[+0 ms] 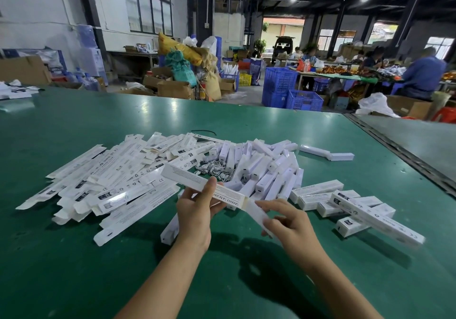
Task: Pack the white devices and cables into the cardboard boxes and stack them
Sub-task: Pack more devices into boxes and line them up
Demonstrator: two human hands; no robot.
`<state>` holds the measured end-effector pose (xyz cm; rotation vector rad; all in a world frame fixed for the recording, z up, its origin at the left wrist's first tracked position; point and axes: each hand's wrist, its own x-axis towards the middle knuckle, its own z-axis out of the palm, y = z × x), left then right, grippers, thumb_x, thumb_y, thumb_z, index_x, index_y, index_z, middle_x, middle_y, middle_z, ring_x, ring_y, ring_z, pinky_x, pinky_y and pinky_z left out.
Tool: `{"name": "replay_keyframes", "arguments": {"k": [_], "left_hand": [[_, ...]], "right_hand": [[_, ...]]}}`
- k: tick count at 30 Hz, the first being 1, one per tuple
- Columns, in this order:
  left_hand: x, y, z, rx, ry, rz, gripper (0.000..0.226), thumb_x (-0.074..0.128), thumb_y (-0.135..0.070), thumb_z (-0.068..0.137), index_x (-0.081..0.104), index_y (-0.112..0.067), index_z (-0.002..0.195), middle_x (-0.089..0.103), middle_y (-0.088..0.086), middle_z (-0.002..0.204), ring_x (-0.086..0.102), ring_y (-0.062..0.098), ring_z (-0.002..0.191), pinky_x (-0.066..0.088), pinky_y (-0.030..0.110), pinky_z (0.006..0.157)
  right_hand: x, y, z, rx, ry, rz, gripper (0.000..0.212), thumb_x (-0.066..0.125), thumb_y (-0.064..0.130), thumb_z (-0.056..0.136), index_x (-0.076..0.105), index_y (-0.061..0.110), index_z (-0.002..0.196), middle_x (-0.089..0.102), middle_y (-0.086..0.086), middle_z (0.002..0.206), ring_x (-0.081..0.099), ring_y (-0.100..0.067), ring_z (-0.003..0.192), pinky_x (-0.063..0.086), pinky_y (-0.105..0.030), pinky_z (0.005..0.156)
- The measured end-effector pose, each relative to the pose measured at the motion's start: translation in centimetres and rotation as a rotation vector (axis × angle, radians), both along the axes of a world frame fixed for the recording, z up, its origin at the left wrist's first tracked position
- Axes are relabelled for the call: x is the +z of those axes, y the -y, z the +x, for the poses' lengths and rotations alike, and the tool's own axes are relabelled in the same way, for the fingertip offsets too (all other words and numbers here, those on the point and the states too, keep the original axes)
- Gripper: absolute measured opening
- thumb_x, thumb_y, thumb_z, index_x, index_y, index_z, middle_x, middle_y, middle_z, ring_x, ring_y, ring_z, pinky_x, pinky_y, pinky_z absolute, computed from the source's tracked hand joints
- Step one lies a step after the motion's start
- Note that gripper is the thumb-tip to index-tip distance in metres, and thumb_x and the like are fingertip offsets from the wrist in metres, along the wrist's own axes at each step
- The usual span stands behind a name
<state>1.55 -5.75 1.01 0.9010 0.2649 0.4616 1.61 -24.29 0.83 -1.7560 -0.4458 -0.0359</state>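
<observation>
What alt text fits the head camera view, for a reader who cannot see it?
A person's left hand holds a long white box while the right hand holds a white device at its open end. On the green table lie flat boxes at left, loose devices and coiled cables in the middle, closed boxes at right.
</observation>
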Motion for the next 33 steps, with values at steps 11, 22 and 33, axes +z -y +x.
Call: {"name": "replay_keyframes", "arguments": {"k": [11, 22, 33], "left_hand": [[-0.2, 0.1, -0.2, -0.036, 0.086, 0.036, 0.050, 0.080, -0.037, 0.061, 0.064, -0.008, 0.099, 0.077, 0.015, 0.092, 0.076, 0.026, 0.082, 0.060, 0.029, 0.062], [-0.2, 0.4, -0.4, -0.048, 0.141, 0.128, 0.035, 0.078, -0.031, 0.069, 0.065, -0.007, 0.091, 0.077, 0.010, 0.087, 0.076, 0.021, 0.085, 0.059, 0.027, 0.063], [-0.6, 2.2, -1.2, -0.178, 0.091, 0.227, 0.046, 0.080, -0.034, 0.066, 0.067, -0.003, 0.098, 0.077, 0.014, 0.094, 0.075, 0.028, 0.089, 0.061, 0.030, 0.068]], "right_hand": [[-0.3, 0.3, 0.5, 0.036, -0.106, 0.172, 0.032, 0.057, 0.002, 0.062, 0.072, 0.019, 0.084, 0.069, -0.004, 0.078, 0.056, -0.007, 0.062, 0.039, -0.014, 0.051], [-0.8, 0.8, 0.9, 0.006, 0.054, -0.056, 0.030, 0.064, -0.004, 0.088, 0.078, 0.021, 0.098, 0.071, 0.009, 0.092, 0.047, -0.005, 0.057, 0.037, -0.013, 0.057], [-1.1, -0.4, 0.9, -0.228, -0.047, 0.279, 0.018, 0.074, 0.011, 0.084, 0.067, 0.024, 0.095, 0.064, 0.000, 0.088, 0.061, -0.013, 0.081, 0.047, -0.020, 0.075]]}}
